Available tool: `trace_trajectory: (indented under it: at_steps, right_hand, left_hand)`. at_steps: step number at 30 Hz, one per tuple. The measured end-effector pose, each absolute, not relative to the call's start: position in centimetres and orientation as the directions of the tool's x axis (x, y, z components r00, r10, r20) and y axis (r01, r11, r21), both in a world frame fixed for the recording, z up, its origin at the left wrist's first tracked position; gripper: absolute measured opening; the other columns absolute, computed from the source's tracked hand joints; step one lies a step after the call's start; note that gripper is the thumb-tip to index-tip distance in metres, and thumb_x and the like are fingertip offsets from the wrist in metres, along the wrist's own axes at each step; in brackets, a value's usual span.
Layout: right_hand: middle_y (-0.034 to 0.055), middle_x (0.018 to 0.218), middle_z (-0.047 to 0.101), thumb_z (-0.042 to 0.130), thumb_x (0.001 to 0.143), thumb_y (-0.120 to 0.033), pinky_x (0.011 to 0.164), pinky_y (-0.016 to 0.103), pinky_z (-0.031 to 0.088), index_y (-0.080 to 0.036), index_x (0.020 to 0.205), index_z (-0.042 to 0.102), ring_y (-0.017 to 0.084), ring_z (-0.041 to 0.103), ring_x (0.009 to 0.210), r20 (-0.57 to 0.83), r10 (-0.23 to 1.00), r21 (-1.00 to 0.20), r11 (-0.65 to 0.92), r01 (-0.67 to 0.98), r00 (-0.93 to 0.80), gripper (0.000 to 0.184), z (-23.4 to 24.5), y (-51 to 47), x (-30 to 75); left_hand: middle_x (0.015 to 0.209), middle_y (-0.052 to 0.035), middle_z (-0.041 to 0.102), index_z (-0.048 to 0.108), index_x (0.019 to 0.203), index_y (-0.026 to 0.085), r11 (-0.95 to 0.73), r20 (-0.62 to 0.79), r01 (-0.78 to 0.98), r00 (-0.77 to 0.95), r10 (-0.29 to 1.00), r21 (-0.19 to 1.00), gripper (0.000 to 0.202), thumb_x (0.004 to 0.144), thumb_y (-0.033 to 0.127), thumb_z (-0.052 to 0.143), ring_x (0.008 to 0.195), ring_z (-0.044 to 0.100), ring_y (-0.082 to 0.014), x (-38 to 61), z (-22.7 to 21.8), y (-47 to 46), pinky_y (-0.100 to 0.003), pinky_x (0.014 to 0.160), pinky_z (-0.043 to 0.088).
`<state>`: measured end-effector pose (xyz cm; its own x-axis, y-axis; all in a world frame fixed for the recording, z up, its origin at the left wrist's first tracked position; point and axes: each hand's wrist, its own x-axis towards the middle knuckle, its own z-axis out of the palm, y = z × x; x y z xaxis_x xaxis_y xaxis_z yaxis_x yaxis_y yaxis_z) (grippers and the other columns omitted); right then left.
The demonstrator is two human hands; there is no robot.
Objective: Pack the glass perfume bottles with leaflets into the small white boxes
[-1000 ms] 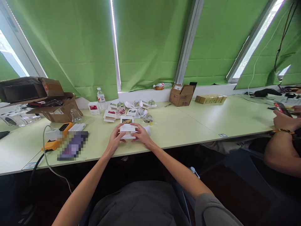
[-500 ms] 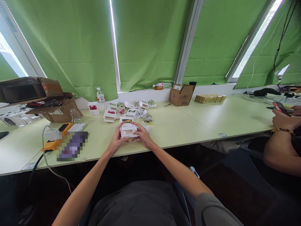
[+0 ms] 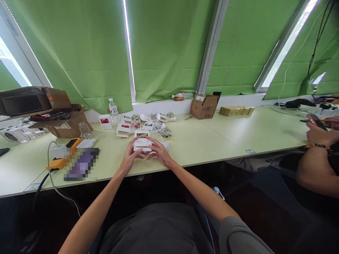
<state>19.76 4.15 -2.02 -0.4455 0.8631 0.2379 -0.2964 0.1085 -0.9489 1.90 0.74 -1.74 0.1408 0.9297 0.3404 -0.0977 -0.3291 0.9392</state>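
Note:
Both my hands hold a small white box point(image 3: 142, 142) with a dark picture on its top, just above the pale green table point(image 3: 212, 141) near its front edge. My left hand point(image 3: 129, 157) grips the box's left side with curled fingers. My right hand point(image 3: 159, 151) closes on its right side, fingers laid over the top. Behind the box lie several similar white boxes point(image 3: 124, 127) and small round glass bottles point(image 3: 165, 132).
Open cardboard boxes point(image 3: 62, 123) and a water bottle point(image 3: 113, 110) stand at the left. A smaller carton point(image 3: 205, 106) and a row of yellow boxes point(image 3: 237, 110) sit by the window. Cables and an orange device point(image 3: 57, 163) lie left. Another person's hand point(image 3: 319, 135) holds a phone at right.
The white box was tipped up half a second ago, showing its open front; now it lies flatter and lower between my hands. My hands stayed in place.

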Motion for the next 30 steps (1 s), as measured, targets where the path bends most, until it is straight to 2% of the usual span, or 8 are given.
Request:
trace_trajectory:
  at_steps: [4,11,24,30]
  right_hand:
    - [0.0025,0.092,0.062,0.064,0.081,-0.042,0.062,0.033,0.06,-0.031,0.135,0.05,0.016,0.063,0.073,0.238,0.858,-0.95,0.109,-0.292,-0.455,0.056,-2.06,4.19,19.7]
    - [0.0033,0.099,0.062,0.069,0.078,-0.038,0.063,0.033,0.06,-0.031,0.135,0.05,0.016,0.064,0.076,0.251,0.85,-0.952,0.129,-0.279,-0.463,0.06,-2.15,4.11,19.75]
    - [0.0035,0.099,0.061,0.071,0.078,-0.037,0.062,0.031,0.061,-0.031,0.135,0.049,0.016,0.064,0.077,0.286,0.835,-0.95,0.184,-0.252,-0.47,0.062,-2.75,4.62,19.68]
    - [0.0047,0.109,0.061,0.07,0.078,-0.035,0.061,0.03,0.061,-0.034,0.143,0.039,0.016,0.064,0.079,0.302,0.843,-0.947,0.21,-0.244,-0.446,0.071,-2.86,4.61,19.57]
  left_hand:
    - [0.112,-0.0096,0.063,0.036,0.14,0.025,-0.327,0.336,-0.089,0.132,0.933,0.941,0.063,0.084,0.038,0.062,0.083,0.068,-0.0203,1.76,-1.78,0.89,-0.037,0.07,0.059]
    - [0.111,-0.0101,0.064,0.037,0.139,0.024,-0.327,0.334,-0.073,0.12,0.935,0.942,0.061,0.085,0.04,0.061,0.084,0.068,-0.021,1.78,-1.82,0.87,-0.036,0.069,0.059]
    - [0.101,-0.0077,0.065,0.042,0.134,0.022,-0.324,0.327,-0.044,0.085,0.941,0.945,0.057,0.085,0.042,0.062,0.078,0.069,-0.0197,1.96,-1.71,0.84,-0.035,0.066,0.059]
    - [0.103,-0.0088,0.066,0.037,0.138,0.024,-0.302,0.305,-0.041,0.109,0.946,0.952,0.06,0.086,0.043,0.06,0.08,0.069,-0.0202,1.92,-1.8,0.85,-0.034,0.067,0.059]
